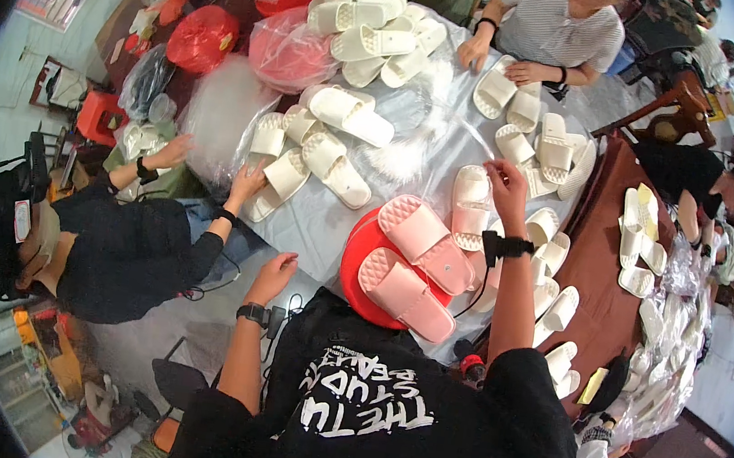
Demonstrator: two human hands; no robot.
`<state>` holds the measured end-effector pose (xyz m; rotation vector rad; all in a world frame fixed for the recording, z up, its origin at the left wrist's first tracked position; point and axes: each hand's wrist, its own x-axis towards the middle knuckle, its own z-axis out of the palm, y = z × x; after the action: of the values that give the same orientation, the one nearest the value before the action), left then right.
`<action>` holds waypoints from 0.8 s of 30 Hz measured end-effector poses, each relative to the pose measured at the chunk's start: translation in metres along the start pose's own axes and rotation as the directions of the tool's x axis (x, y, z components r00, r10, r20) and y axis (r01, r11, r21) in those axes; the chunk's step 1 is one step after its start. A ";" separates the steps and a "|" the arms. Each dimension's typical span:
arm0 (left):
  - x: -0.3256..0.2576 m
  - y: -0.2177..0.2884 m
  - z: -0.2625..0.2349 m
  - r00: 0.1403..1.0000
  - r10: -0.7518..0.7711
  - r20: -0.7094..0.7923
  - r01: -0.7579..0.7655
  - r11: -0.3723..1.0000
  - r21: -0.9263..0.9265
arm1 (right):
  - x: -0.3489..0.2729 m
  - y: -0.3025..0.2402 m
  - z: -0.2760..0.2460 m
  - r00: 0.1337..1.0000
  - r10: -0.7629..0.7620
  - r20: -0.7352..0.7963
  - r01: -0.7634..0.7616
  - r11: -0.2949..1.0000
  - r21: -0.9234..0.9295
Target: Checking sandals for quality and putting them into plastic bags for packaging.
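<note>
A pair of pink slippers, one the upper slipper (424,240) and one the lower slipper (405,292), rests on a round red surface (354,259) in front of me. My left hand (273,278) is raised to the left of them, apart from them, its fingers curled together; whatever they may hold is too small to tell. Over the table's right part, my right hand (507,191) has its fingertips pinched beside a pale slipper (471,206). Whether it holds anything small cannot be made out. More pink slippers lie partly hidden under my right forearm.
Cream slippers (333,166) lie on the plastic-covered table (311,241), with a pile of slippers (376,31) farther back. A co-worker at left (113,236) touches slippers; another across the table (552,33) handles some too. A brown table (595,255) with slippers stands at right.
</note>
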<state>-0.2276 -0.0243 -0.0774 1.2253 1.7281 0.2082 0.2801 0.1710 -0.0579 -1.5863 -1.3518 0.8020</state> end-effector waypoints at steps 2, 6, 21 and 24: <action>0.001 0.061 -0.011 0.987 0.161 0.016 -0.159 0.985 -0.068 | -0.018 -0.040 -0.013 0.999 -0.026 -0.033 0.025 1.000 -0.012; -0.007 0.190 -0.007 0.889 0.450 0.088 -0.387 0.840 -0.381 | -0.064 -0.111 -0.037 0.983 -0.159 -0.093 0.153 0.986 -0.074; -0.099 0.298 0.038 0.700 0.688 0.192 -0.180 0.430 -0.885 | -0.271 -0.226 -0.017 0.983 -0.091 -0.162 0.090 0.996 -0.013; -0.116 0.289 0.029 0.640 0.676 0.365 -0.228 0.621 -0.750 | -0.278 -0.233 -0.022 0.960 -0.088 -0.265 0.116 0.989 0.091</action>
<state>-0.0198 0.0106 0.1533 1.0245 0.5853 0.6042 0.1480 -0.0995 0.1451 -1.4694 -1.1710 0.5701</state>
